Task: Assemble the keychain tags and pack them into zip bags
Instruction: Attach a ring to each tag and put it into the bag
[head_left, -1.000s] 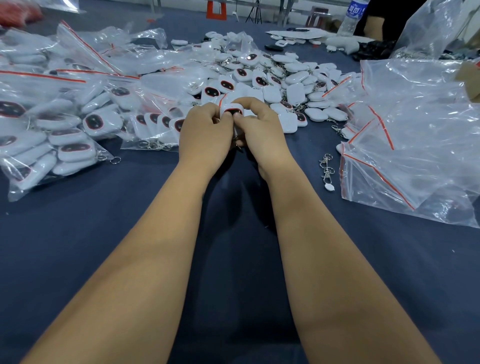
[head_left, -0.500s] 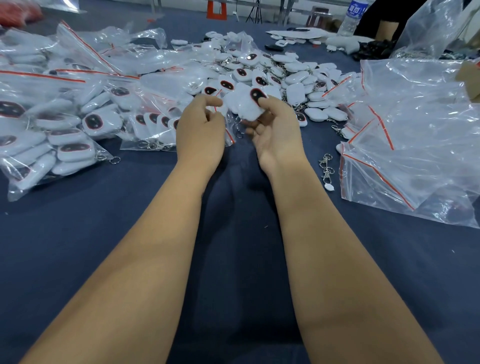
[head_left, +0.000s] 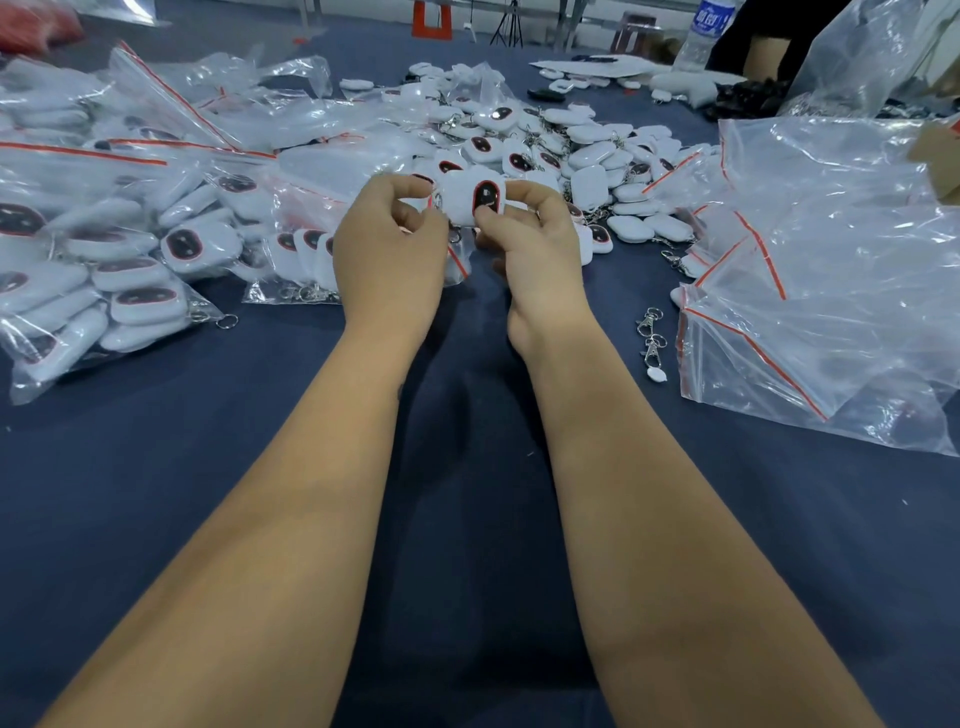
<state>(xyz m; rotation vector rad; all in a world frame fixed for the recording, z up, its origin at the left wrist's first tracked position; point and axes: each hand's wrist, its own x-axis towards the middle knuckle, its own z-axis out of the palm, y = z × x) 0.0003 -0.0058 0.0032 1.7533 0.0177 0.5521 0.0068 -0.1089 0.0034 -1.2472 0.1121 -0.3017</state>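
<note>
Your right hand pinches 1 white tag above the worktop, near the loose tag pile. Your left hand has its fingers curled at the tag's left edge, pinching something too small to tell. Filled zip bags crowd the left edge, empty bags the right; bare cloth lies beneath your forearms.

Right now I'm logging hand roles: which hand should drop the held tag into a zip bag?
Probably right: the right hand pinches the tag, and the empty zip bags lie on its side.
</note>
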